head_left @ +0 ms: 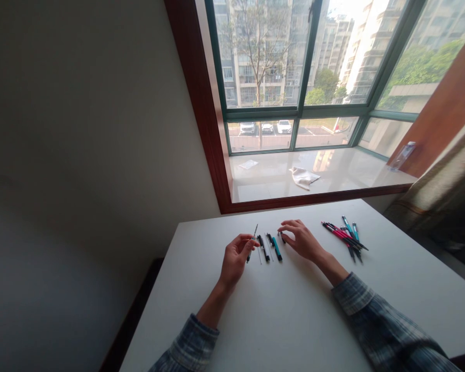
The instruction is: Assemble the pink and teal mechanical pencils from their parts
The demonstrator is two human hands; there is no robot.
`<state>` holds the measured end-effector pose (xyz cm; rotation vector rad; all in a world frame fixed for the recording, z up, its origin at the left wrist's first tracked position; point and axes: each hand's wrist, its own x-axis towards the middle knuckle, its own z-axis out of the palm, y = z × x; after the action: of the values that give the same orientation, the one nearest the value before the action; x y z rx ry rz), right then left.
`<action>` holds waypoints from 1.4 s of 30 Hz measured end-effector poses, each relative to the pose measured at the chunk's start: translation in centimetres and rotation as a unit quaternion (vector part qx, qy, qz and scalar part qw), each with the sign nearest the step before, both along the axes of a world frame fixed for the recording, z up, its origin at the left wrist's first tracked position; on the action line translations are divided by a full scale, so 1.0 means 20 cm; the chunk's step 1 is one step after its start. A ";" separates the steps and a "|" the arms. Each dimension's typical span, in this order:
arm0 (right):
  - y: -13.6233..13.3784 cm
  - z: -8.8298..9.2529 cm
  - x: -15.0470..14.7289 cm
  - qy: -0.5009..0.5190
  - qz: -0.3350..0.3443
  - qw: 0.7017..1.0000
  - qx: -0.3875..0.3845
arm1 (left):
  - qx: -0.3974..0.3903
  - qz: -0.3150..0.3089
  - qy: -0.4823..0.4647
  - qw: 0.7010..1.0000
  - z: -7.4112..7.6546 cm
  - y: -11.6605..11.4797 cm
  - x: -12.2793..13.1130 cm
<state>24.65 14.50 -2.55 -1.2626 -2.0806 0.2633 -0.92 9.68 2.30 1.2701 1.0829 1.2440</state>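
My left hand [235, 258] pinches a thin dark pen part [256, 231], its tip pointing up between thumb and forefinger. To its right, several pen parts lie side by side on the white table [279, 320]: a black barrel piece [266, 255], thin pale rods and a teal barrel piece [277, 249]. My right hand [300, 240] rests near a small dark piece [282, 237], thumb and forefinger curved around it with a gap; whether they touch it is hard to tell.
A pile of pink, teal and black pens [344, 236] lies at the right of the table. Behind the table, the window sill [263, 181] holds a white cloth [304, 177], a paper piece [248, 164] and a clear bottle [403, 156]. A wall borders the left side.
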 end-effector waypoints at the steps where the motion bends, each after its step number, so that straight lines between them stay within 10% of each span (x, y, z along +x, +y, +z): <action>1: 0.00 0.00 0.00 0.000 0.001 1.000 -0.001 | 0.000 0.000 0.001 1.000 0.00 0.00 0.00; 42: 0.04 0.03 -0.01 -0.020 -0.085 0.996 0.001 | -0.009 -0.011 -0.004 1.000 0.01 -0.01 0.00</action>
<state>24.39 15.29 -2.04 -1.4444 -1.9903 0.1606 -0.83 9.56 2.45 1.2592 1.0702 1.2192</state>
